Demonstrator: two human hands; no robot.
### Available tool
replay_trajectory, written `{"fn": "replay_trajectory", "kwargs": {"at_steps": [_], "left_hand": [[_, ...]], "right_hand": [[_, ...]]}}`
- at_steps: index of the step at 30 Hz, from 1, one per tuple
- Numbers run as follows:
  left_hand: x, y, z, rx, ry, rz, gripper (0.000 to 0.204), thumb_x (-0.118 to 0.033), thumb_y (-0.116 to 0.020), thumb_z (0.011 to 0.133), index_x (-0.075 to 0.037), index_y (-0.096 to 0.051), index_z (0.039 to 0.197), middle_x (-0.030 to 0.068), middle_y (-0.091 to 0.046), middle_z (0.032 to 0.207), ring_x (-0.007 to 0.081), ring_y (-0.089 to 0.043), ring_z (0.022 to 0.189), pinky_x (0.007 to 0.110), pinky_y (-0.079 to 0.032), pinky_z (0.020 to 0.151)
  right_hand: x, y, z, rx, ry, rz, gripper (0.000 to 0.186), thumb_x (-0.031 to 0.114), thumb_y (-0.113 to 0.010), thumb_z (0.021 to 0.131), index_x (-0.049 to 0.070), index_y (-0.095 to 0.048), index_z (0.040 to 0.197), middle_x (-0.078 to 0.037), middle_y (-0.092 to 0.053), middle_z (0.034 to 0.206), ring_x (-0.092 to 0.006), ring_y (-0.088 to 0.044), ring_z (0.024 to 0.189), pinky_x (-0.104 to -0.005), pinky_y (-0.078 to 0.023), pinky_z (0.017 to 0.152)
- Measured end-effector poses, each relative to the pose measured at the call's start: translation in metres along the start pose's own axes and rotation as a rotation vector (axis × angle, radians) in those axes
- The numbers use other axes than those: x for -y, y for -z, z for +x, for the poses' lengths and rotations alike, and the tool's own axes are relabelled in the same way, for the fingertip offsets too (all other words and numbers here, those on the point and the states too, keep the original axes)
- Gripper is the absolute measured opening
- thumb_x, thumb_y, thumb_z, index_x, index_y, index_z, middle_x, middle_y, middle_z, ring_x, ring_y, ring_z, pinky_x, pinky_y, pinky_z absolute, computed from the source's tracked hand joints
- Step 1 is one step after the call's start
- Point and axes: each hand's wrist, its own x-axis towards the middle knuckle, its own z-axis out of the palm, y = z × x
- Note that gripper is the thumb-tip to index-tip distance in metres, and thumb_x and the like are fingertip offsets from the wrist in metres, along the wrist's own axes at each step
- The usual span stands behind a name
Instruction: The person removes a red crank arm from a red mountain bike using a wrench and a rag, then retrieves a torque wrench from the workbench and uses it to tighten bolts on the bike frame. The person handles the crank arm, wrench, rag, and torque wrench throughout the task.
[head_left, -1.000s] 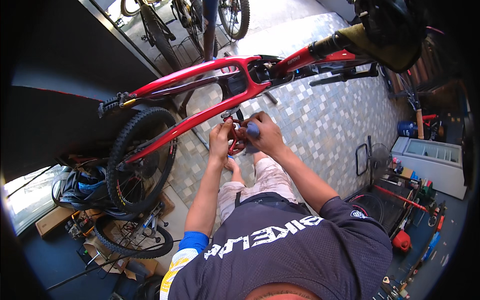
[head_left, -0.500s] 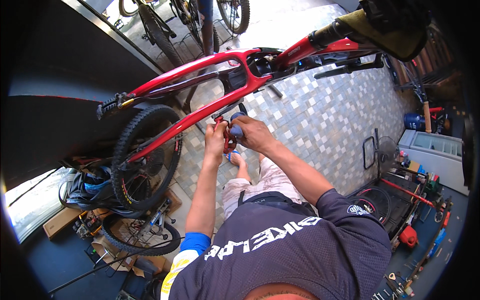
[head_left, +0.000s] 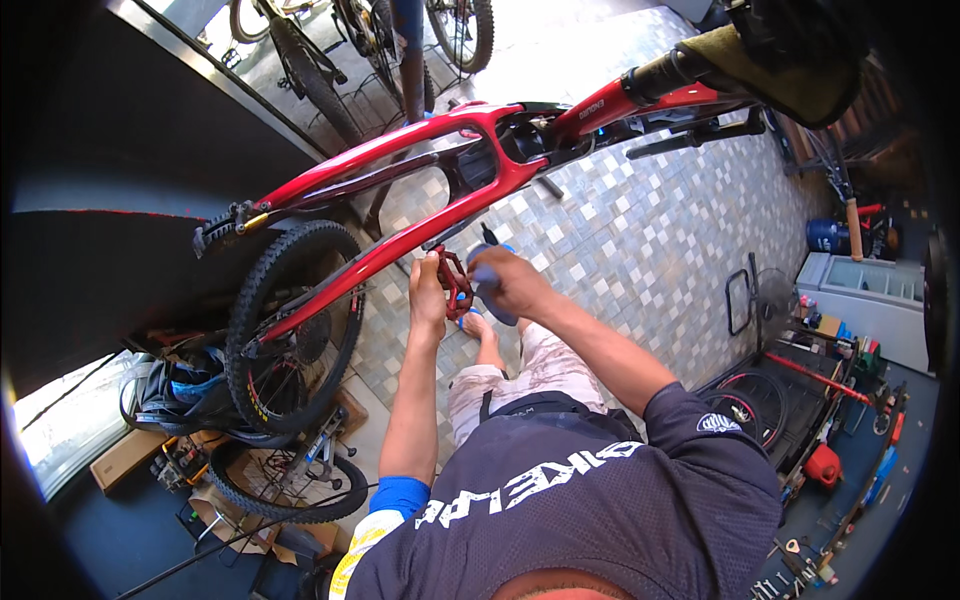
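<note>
My left hand is closed around a red metal bike part with an open, frame-like shape; I cannot make out its exact kind. Close beside it, my right hand grips a blue-grey cloth, smeared by motion, against or just next to the part. Above both hands the red bike frame runs slantwise, its rear end low at the left. A knobbly rear wheel stands behind that end.
Several bikes stand at the top behind a post. Lower left, a loose wheel, a backpack and a cardboard box lie about. Tools hang along the right, near a white cabinet.
My right hand has shifted slightly right and down with the cloth, showing more of the red part. The left hand stays closed on the part, tilted a little differently.
</note>
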Motion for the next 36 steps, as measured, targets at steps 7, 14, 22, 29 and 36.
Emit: {"fn": "replay_trajectory", "kwargs": {"at_steps": [7, 14, 22, 29, 36], "left_hand": [[0.008, 0.037, 0.007, -0.072, 0.073, -0.061, 0.043, -0.043, -0.047, 0.102, -0.004, -0.056, 0.116, 0.0125, -0.066, 0.077, 0.0207, -0.067, 0.065, 0.034, -0.057, 0.050], [0.055, 0.083, 0.056, -0.100, 0.097, -0.032, 0.041, -0.047, -0.051, 0.101, -0.008, -0.061, 0.107, 0.0131, -0.070, 0.079, 0.0224, -0.069, 0.069, 0.037, -0.058, 0.055], [0.061, 0.085, 0.059, -0.131, 0.078, -0.013, 0.043, -0.050, -0.056, 0.099, -0.008, -0.061, 0.107, 0.0134, -0.069, 0.079, 0.0222, -0.068, 0.069, 0.038, -0.059, 0.054], [0.053, 0.081, 0.055, -0.127, 0.106, -0.003, 0.046, -0.049, -0.062, 0.098, -0.005, -0.059, 0.113, 0.0143, -0.068, 0.083, 0.0255, -0.069, 0.083, 0.042, -0.060, 0.067], [0.058, -0.013, -0.002, -0.359, -0.762, 1.062, 0.067, -0.032, -0.083, 0.081, -0.001, -0.053, 0.133, 0.0218, -0.057, 0.124, 0.0404, -0.050, 0.123, 0.056, -0.039, 0.103]], "right_hand": [[-0.082, 0.041, -0.026, -1.136, -0.888, 1.148, 0.056, 0.067, -0.048, 0.101, 0.016, -0.044, 0.077, 0.003, -0.035, 0.058, -0.0110, -0.037, 0.048, -0.0290, -0.035, 0.048], [-0.154, 0.031, -0.018, -1.527, -0.856, 1.366, 0.064, 0.075, -0.033, 0.101, 0.016, -0.038, 0.074, 0.001, -0.032, 0.058, -0.0161, -0.029, 0.051, -0.0320, -0.031, 0.051], [-0.160, 0.030, 0.001, -1.445, -0.817, 1.433, 0.066, 0.076, -0.032, 0.100, 0.016, -0.038, 0.072, 0.001, -0.030, 0.056, -0.0159, -0.028, 0.052, -0.0319, -0.029, 0.053], [-0.150, 0.027, -0.008, -1.150, -0.720, 1.464, 0.069, 0.080, -0.043, 0.095, 0.015, -0.039, 0.072, 0.002, -0.030, 0.056, -0.0138, -0.030, 0.047, -0.0312, -0.031, 0.050], [-0.119, 0.034, -0.015, -1.005, -0.724, 1.467, 0.066, 0.076, -0.046, 0.096, 0.014, -0.043, 0.073, 0.001, -0.034, 0.056, -0.0139, -0.035, 0.047, -0.0302, -0.034, 0.049]]}}
